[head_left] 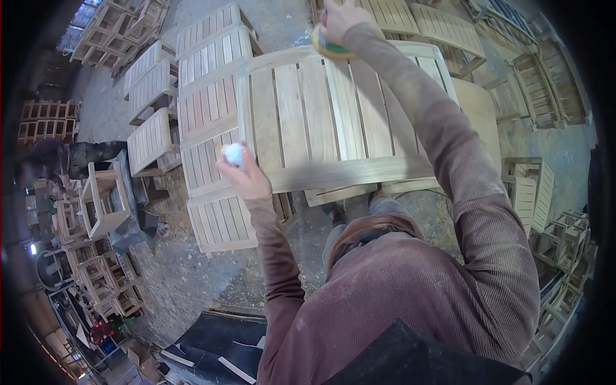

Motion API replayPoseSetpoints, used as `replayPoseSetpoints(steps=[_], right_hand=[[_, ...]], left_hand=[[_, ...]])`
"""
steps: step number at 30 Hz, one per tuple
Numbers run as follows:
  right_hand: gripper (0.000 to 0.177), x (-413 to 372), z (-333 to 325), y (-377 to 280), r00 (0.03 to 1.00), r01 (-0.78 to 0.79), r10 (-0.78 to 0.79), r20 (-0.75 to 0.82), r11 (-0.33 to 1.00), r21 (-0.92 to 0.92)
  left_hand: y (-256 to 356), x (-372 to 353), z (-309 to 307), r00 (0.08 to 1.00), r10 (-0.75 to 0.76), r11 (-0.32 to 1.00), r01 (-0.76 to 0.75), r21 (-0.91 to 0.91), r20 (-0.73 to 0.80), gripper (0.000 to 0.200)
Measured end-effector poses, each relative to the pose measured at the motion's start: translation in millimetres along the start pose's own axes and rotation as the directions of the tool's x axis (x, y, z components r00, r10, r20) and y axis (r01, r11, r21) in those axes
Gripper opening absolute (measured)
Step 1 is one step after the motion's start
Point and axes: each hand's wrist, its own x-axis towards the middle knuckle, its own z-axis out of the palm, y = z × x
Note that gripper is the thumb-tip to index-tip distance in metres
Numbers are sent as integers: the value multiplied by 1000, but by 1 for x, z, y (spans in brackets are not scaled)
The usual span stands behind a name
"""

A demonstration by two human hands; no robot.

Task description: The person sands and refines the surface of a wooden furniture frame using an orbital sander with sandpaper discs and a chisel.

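My left hand [249, 181] is closed around a small white rounded object [233, 154], at the left front corner of a slatted wooden tabletop [340, 172]. Its exact kind does not show. My right arm reaches across to the far edge of that top. There my right hand [343, 22] is closed at a round yellow-and-green object [328, 47], perhaps a roll or a tin. My fingers and wrist partly cover it. Pale slats with dark gaps make up the top, inside a wider frame.
More slatted tops [215, 221] stand in a row along the left side. Others [449, 38] sit beyond the far edge. Stacked wooden frames [102, 276] line the left, near a person in dark clothing [77, 157]. Black sheeting [215, 340] lies at the lower left.
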Motion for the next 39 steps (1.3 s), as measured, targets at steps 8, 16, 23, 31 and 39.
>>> replayPoseSetpoints(steps=[8,16,23,31,39], right_hand=[[53,-166,-58,24,977,135,-146,158,988,76],[61,-197,-75,62,998,55,-56,23,997,52],[60,-196,-79,71,999,-7,4,46,998,60],[58,-201,-84,36,992,84,-98,74,981,173],[35,-188,-72,1,928,274,-308,211,946,173]], left_hand=[[39,44,96,859,93,982,-163,97,504,35],[54,61,154,671,226,576,-677,459,706,41],[63,69,165,634,152,508,-708,490,759,41],[58,73,168,671,102,601,-630,492,734,40],[44,70,137,743,114,977,-203,60,659,32]])
